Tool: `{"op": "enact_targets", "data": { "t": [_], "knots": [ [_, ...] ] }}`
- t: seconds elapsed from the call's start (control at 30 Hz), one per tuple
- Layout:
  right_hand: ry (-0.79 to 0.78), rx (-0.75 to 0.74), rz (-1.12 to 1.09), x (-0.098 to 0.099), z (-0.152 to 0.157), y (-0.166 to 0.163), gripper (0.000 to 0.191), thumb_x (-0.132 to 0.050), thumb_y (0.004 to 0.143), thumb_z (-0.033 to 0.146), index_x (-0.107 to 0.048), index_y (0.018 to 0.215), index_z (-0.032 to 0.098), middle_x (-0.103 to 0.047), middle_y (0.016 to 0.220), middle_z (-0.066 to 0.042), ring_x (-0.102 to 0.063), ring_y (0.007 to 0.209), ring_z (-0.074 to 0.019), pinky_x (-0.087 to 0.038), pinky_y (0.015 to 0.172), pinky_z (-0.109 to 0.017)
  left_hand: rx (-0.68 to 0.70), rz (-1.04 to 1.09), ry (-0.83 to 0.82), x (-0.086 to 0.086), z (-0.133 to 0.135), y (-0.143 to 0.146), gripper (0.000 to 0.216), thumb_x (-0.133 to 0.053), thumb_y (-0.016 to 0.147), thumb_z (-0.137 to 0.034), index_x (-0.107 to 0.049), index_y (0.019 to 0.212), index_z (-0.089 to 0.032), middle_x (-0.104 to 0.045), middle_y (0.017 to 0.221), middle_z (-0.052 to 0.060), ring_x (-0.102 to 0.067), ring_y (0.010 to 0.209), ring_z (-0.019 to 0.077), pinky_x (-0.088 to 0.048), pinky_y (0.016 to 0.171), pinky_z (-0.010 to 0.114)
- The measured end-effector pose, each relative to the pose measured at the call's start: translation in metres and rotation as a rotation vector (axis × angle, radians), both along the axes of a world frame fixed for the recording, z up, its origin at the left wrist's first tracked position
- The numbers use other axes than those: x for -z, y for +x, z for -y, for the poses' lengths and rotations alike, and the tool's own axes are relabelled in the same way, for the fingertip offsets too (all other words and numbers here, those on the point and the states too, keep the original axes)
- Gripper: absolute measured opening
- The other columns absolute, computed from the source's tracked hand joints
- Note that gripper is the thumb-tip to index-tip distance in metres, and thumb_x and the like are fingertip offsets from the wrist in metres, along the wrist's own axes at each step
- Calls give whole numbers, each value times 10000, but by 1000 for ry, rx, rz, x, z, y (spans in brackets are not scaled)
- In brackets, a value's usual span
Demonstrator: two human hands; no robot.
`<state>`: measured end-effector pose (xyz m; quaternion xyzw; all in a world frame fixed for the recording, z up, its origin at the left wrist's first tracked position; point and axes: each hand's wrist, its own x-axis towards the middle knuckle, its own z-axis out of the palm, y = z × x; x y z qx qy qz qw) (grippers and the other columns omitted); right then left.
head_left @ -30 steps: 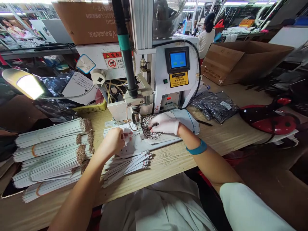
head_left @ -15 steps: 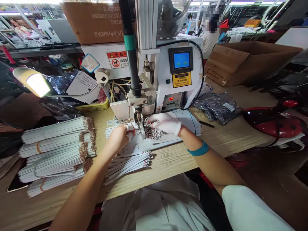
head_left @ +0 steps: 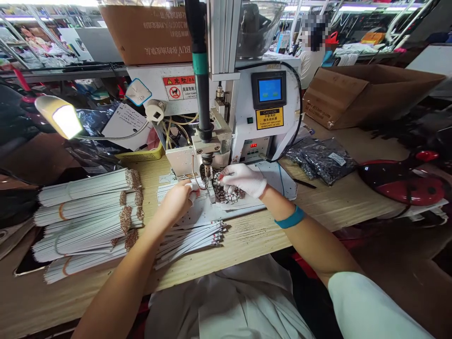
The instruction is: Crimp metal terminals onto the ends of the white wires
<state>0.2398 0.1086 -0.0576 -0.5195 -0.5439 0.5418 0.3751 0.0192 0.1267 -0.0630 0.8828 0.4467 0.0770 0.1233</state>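
My left hand (head_left: 176, 202), with white wraps on some fingertips, is closed just left of the tip of a soldering machine (head_left: 207, 170). What its fingers grip is hidden. White wires (head_left: 164, 190) lie behind that hand on the machine's base plate. My right hand (head_left: 243, 181), in a white glove, is closed with thumb and fingertips together over a pile of small white and metallic connectors (head_left: 231, 195). Anything in that pinch is too small to make out. A small metal block (head_left: 212, 194) stands between the hands, under the tip. Nearer me lie white wires with connector ends (head_left: 197, 240).
Bundles of white wires with copper-coloured ends (head_left: 88, 216) are stacked at left, below a lit lamp (head_left: 61, 118). A yellow basket (head_left: 144, 154) stands behind them. At right are plastic bags of dark parts (head_left: 323, 157), a red-and-black ladybird-shaped object (head_left: 402, 181) and a cardboard box (head_left: 353, 96).
The view has shifted slightly, moving the machine rightward in the picture. My right hand's fingers have drawn together and lifted a little over the connectors. My left hand keeps about the same place.
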Motion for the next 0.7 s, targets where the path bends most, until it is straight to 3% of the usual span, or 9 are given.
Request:
{"op": "enact_targets", "data": {
  "t": [0.17,0.4,0.57,0.7],
  "knots": [
    [-120,-25,-332,7,0,-10,213,-691,586,138,-571,756,92,-602,662,-32,-556,512,-92,-499,420,-202,-44,92,-101,-5,-3,-4,223,-416,740,-165,-633,788,-168,-639,710,38,-576,650,160,-398,600,218],
    [-199,-115,-314,10,1,-12,194,-654,664,130,-544,823,122,-577,631,5,-534,440,-71,-410,326,-149,-68,209,-178,-1,-6,-8,187,-491,699,-219,-659,745,-152,-648,666,28,-574,638,159,-405,597,218],
    [-228,-152,-334,9,0,-12,212,-654,672,159,-532,844,135,-571,617,9,-524,439,-71,-401,325,-146,-40,425,-328,-1,-7,-10,231,-520,727,-309,-659,817,-149,-655,742,22,-557,673,151,-409,617,218],
    [-200,-125,-306,10,0,-15,199,-644,667,154,-525,826,145,-543,592,34,-475,396,-50,-353,303,-135,-47,507,-468,-2,-7,-7,258,-574,697,-369,-641,753,-126,-607,676,13,-508,630,137,-374,567,210]
  ]
}}
